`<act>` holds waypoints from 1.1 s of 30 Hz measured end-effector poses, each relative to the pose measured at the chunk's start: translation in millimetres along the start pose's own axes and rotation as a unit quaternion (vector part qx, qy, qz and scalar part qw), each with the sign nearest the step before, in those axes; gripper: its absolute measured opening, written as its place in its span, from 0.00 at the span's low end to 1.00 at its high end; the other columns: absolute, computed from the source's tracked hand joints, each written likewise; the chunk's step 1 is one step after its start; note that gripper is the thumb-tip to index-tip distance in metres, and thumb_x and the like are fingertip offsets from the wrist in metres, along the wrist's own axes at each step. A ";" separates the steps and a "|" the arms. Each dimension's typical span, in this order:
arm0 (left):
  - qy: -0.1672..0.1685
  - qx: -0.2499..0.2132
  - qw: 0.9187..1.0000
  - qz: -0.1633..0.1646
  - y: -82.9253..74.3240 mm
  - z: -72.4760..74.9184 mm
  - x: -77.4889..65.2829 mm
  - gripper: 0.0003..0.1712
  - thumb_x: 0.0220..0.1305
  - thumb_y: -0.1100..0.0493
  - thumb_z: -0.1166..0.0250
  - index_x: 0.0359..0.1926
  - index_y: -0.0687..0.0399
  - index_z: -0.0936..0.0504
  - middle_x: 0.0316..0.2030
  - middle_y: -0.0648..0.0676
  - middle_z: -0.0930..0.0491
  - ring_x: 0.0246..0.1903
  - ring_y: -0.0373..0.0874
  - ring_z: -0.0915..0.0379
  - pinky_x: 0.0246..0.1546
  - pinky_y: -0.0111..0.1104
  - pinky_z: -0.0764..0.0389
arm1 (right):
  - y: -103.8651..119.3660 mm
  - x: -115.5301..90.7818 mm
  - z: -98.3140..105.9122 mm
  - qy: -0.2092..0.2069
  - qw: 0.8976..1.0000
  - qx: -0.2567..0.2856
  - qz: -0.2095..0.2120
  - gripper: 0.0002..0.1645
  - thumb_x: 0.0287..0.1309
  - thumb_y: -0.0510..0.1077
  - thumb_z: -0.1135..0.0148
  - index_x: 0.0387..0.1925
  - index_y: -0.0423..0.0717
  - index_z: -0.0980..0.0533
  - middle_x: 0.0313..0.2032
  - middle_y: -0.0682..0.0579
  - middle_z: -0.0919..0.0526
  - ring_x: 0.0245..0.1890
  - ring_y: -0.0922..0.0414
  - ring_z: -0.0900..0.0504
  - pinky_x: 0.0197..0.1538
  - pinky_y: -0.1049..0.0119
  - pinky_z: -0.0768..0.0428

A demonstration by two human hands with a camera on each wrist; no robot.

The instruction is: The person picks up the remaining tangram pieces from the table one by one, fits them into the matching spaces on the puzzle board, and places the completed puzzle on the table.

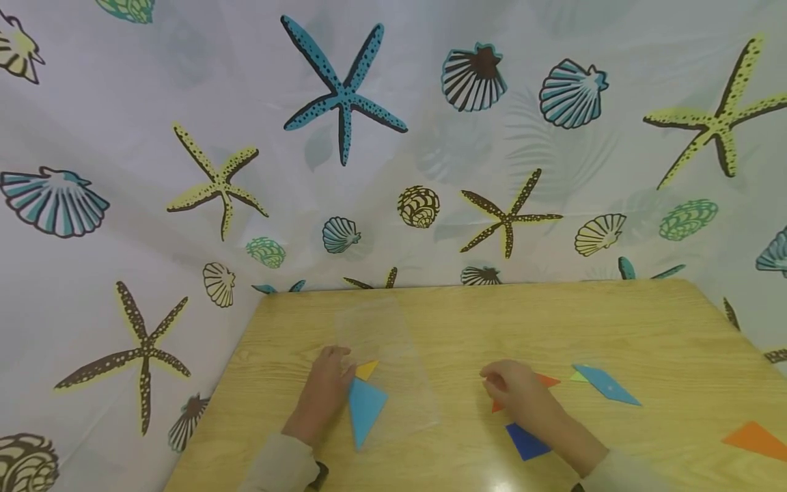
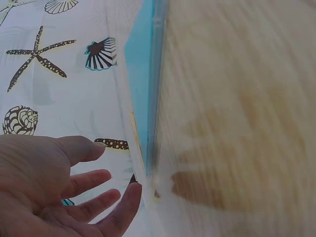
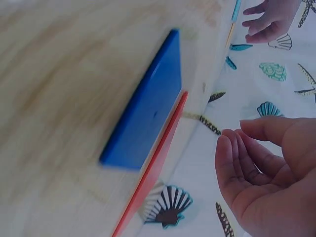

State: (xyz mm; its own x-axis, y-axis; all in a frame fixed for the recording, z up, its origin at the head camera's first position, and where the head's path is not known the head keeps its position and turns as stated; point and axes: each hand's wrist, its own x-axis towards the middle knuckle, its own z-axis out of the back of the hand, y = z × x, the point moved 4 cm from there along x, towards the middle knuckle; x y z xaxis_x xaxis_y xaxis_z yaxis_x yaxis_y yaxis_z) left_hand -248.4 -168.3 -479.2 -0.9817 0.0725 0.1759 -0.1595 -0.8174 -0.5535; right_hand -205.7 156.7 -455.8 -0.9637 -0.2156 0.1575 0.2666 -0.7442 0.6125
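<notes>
My left hand [image 1: 326, 391] is at the left edge of a clear sheet [image 1: 408, 389] on the table, its fingers loosely bent with nothing between them. Beside its fingertips are a small yellow-orange triangle [image 1: 367, 370] and a larger light blue triangle [image 1: 367, 408]. Over a red flat piece [image 1: 546, 380] hovers my right hand [image 1: 519, 396], which hides much of that piece. In the right wrist view its fingers [image 3: 232, 158] curve loosely, with a gap to the thumb and nothing held. A dark blue four-sided piece [image 1: 525, 443] lies just below this hand, near the red one.
Farther right, a light blue parallelogram [image 1: 606, 385] overlaps a small yellow-green triangle [image 1: 578, 376]. An orange piece [image 1: 757, 439] lies near the right side of the wooden table [image 1: 492, 314]. Behind the table hangs a white curtain [image 1: 393, 171] printed with starfish and shells.
</notes>
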 end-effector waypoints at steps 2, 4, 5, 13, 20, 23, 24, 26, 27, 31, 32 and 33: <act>0.009 0.000 1.000 0.015 1.4 -2.0 0.2 0.22 0.65 0.56 0.41 0.56 0.63 0.29 0.56 0.62 0.35 0.54 0.58 0.36 0.48 0.48 0.29 | 6.4 2.6 -7.2 0.001 1.000 0.000 0.010 0.08 0.53 0.36 0.36 0.37 0.42 0.20 0.32 0.55 0.21 0.32 0.60 0.22 0.35 0.68 0.23; 0.013 0.001 1.000 0.026 2.4 -3.7 0.5 0.24 0.65 0.55 0.41 0.57 0.63 0.30 0.58 0.64 0.39 0.54 0.60 0.38 0.47 0.48 0.28 | 12.1 5.1 -13.9 -0.001 1.000 0.002 0.023 0.07 0.52 0.35 0.35 0.36 0.43 0.20 0.30 0.56 0.21 0.30 0.60 0.23 0.34 0.70 0.24; 0.014 0.000 0.999 0.031 2.7 -4.3 0.6 0.25 0.64 0.54 0.41 0.58 0.64 0.30 0.58 0.65 0.40 0.53 0.61 0.39 0.46 0.48 0.28 | 14.7 6.3 -17.0 0.000 1.000 0.005 0.031 0.07 0.51 0.35 0.35 0.35 0.43 0.20 0.30 0.56 0.22 0.30 0.60 0.23 0.33 0.71 0.24; 0.037 -0.011 0.998 0.053 4.9 -8.9 -0.3 0.26 0.63 0.55 0.39 0.58 0.64 0.32 0.50 0.65 0.36 0.44 0.56 0.33 0.41 0.45 0.26 | 29.1 11.2 -39.3 0.018 0.997 0.028 0.071 0.09 0.50 0.32 0.36 0.36 0.43 0.20 0.32 0.54 0.21 0.33 0.57 0.22 0.36 0.68 0.24; 0.050 0.000 0.997 0.051 5.6 -12.0 0.1 0.23 0.64 0.55 0.40 0.54 0.64 0.31 0.44 0.63 0.33 0.37 0.51 0.31 0.36 0.42 0.26 | 38.0 12.1 -55.9 0.069 0.994 0.071 0.054 0.10 0.57 0.34 0.40 0.42 0.40 0.22 0.36 0.52 0.22 0.37 0.56 0.23 0.41 0.62 0.24; 0.052 0.000 0.997 0.048 5.4 -13.6 -0.4 0.20 0.63 0.56 0.40 0.52 0.63 0.30 0.43 0.62 0.33 0.37 0.51 0.32 0.36 0.42 0.26 | 41.7 13.3 -61.3 0.082 0.992 0.075 0.056 0.11 0.57 0.34 0.41 0.42 0.37 0.22 0.36 0.51 0.22 0.37 0.56 0.23 0.40 0.61 0.24; 0.051 0.001 0.997 0.049 5.6 -14.1 -0.6 0.20 0.63 0.56 0.40 0.51 0.63 0.29 0.43 0.62 0.33 0.37 0.51 0.32 0.37 0.42 0.27 | 42.5 13.8 -63.0 0.086 0.992 0.077 0.058 0.11 0.56 0.34 0.41 0.42 0.37 0.22 0.35 0.51 0.22 0.37 0.56 0.23 0.40 0.61 0.24; 0.054 0.003 0.997 0.054 6.3 -15.4 -1.1 0.18 0.64 0.56 0.40 0.51 0.62 0.28 0.44 0.62 0.33 0.39 0.51 0.32 0.38 0.43 0.27 | 43.5 14.5 -66.1 0.095 0.990 0.085 0.058 0.11 0.56 0.34 0.41 0.42 0.36 0.22 0.35 0.50 0.21 0.36 0.56 0.23 0.39 0.61 0.24; 0.054 0.005 0.997 0.053 6.3 -15.9 -1.3 0.18 0.64 0.56 0.40 0.51 0.61 0.28 0.45 0.62 0.33 0.40 0.52 0.32 0.39 0.43 0.27 | 43.5 15.0 -67.6 0.099 0.990 0.086 0.058 0.11 0.55 0.34 0.40 0.42 0.35 0.22 0.35 0.50 0.21 0.36 0.56 0.23 0.39 0.61 0.24; 0.053 0.005 0.997 0.055 5.5 -17.3 -1.5 0.17 0.64 0.57 0.40 0.51 0.59 0.27 0.47 0.62 0.33 0.43 0.53 0.32 0.41 0.44 0.27 | 42.3 16.1 -72.1 0.109 0.988 0.097 0.050 0.12 0.55 0.34 0.39 0.42 0.35 0.23 0.34 0.51 0.21 0.35 0.57 0.23 0.38 0.63 0.24; 0.052 0.004 0.997 0.054 5.1 -17.4 -1.5 0.16 0.64 0.57 0.40 0.51 0.59 0.27 0.47 0.62 0.33 0.43 0.53 0.32 0.41 0.44 0.27 | 42.0 16.3 -73.1 0.112 0.988 0.098 0.049 0.13 0.54 0.34 0.39 0.43 0.34 0.23 0.34 0.51 0.21 0.34 0.57 0.23 0.38 0.64 0.24; 0.051 0.004 0.997 0.053 4.7 -17.5 -1.6 0.16 0.64 0.58 0.40 0.51 0.59 0.27 0.47 0.62 0.33 0.43 0.53 0.32 0.41 0.44 0.27 | 42.1 16.6 -74.0 0.114 0.987 0.102 0.049 0.13 0.54 0.34 0.39 0.43 0.34 0.23 0.34 0.51 0.21 0.34 0.58 0.23 0.37 0.64 0.24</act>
State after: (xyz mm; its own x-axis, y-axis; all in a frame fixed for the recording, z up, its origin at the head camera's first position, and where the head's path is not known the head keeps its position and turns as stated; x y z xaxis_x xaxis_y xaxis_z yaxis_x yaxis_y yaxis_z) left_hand -249.3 -162.3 -496.3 -0.9986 0.0416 0.0329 -0.0529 -0.8281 -0.5581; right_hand -209.3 75.0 -484.6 -0.8986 -0.4345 0.0604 0.3281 -0.5743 0.7500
